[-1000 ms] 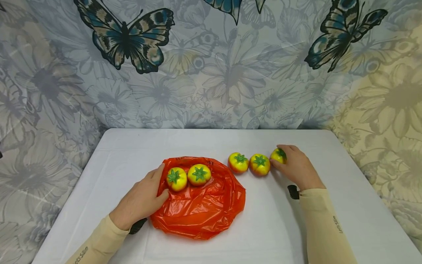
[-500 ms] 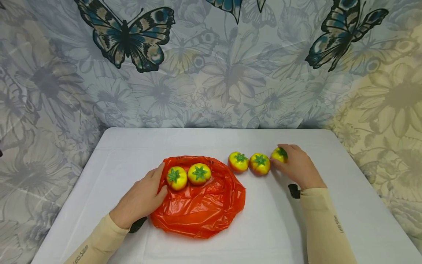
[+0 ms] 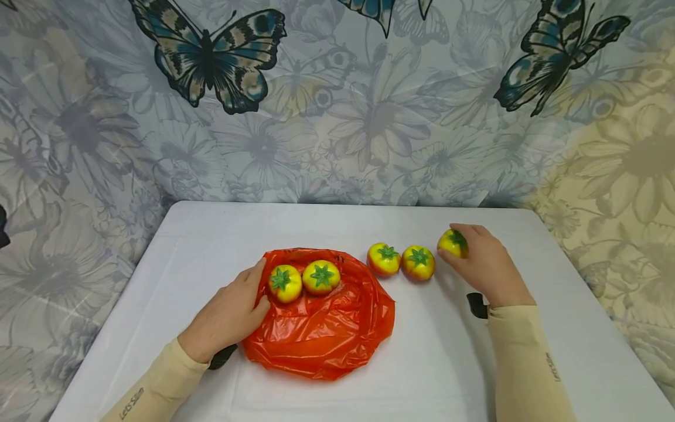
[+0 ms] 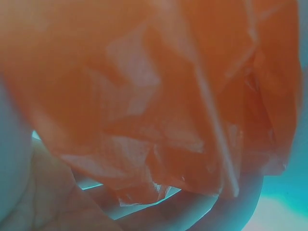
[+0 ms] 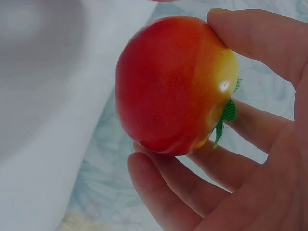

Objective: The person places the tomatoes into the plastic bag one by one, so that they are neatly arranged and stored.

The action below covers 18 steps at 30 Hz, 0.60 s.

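Observation:
My right hand (image 3: 490, 264) pinches a toy tomato (image 5: 168, 86) between thumb and fingers. It is red shading to yellow, with a green fabric leaf top, and in the right wrist view it is held up off the white surface. A red plastic bag (image 3: 321, 337) lies crumpled on the table, left of centre in the head view. My left hand (image 3: 232, 310) grips the bag's left edge; fingers curl round the thin plastic (image 4: 144, 110) in the left wrist view. Two toy tomatoes, one at the left (image 3: 285, 283) and one beside it (image 3: 321, 277), sit on the bag's far part.
Right of the bag, two more toy tomatoes stand side by side, the left one (image 3: 383, 259) close to the bag's edge and the other (image 3: 418, 263) nearer my right hand. A white-covered table (image 3: 432, 375) carries everything. Behind it hangs a butterfly-and-flower cloth (image 3: 369, 123).
My right hand has raised its toy tomato slightly and shifted a little right, away from its neighbour. The left hand stays on the bag. The head view has shifted slightly.

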Motion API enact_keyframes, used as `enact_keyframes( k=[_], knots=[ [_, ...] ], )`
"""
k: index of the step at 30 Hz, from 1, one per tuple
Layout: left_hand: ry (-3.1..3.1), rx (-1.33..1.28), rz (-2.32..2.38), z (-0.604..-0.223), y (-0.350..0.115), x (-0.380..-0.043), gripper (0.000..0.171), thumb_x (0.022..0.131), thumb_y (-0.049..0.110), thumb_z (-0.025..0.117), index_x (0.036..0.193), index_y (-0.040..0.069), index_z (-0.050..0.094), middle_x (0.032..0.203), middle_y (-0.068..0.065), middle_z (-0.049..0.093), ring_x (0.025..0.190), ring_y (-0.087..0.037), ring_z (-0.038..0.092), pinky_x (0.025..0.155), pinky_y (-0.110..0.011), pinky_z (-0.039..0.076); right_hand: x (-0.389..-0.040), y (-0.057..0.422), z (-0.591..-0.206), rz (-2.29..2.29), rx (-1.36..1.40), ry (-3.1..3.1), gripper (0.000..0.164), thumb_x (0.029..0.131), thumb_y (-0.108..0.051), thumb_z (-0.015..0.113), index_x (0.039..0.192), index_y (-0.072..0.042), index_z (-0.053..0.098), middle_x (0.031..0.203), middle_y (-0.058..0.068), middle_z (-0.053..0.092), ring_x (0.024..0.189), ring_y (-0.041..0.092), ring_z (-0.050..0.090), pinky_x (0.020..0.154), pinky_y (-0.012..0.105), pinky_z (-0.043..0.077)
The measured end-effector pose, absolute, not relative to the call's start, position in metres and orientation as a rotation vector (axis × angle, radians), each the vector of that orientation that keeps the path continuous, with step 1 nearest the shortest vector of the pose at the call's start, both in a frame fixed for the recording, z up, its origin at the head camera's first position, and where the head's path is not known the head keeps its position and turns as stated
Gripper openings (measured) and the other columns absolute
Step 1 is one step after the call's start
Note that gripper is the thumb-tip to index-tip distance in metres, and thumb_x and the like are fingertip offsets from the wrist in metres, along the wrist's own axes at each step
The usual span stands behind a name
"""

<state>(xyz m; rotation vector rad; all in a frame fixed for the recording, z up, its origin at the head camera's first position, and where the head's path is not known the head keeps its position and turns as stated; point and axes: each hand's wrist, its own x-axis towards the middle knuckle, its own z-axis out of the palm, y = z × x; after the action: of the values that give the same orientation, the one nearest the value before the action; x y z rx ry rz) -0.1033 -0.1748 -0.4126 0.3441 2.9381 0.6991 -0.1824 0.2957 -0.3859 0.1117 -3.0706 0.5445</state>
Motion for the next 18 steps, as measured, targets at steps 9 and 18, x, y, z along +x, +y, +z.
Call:
enact_keyframes(
  k=[9,18],
  knots=[
    [2.946,0.347,0.694,-0.413,-0.175,-0.103,0.077,0.103,0.021,0.060,0.168,-0.005,0.027,0.156,-0.032,0.053,0.130,-0.047,0.067,0.107,-0.061,0.058,-0.175,0.281,-0.369,0.555,0.165,-3.035,0.071,0.100,-0.037,0.076,0.156,-0.003,0.051,0.154,0.033,0.051,0.132,0.056,0.055,0.109,0.074,0.046],
    [2.931,0.342,0.704,-0.412,-0.176,-0.104,0.080,0.102,0.020,0.059,0.169,-0.004,0.024,0.156,-0.032,0.053,0.130,-0.046,0.067,0.107,-0.061,0.058,-0.159,0.253,-0.353,0.594,0.280,-3.036,0.069,0.100,-0.037,0.078,0.157,-0.007,0.053,0.156,0.027,0.052,0.135,0.051,0.057,0.111,0.071,0.049]
  ],
)
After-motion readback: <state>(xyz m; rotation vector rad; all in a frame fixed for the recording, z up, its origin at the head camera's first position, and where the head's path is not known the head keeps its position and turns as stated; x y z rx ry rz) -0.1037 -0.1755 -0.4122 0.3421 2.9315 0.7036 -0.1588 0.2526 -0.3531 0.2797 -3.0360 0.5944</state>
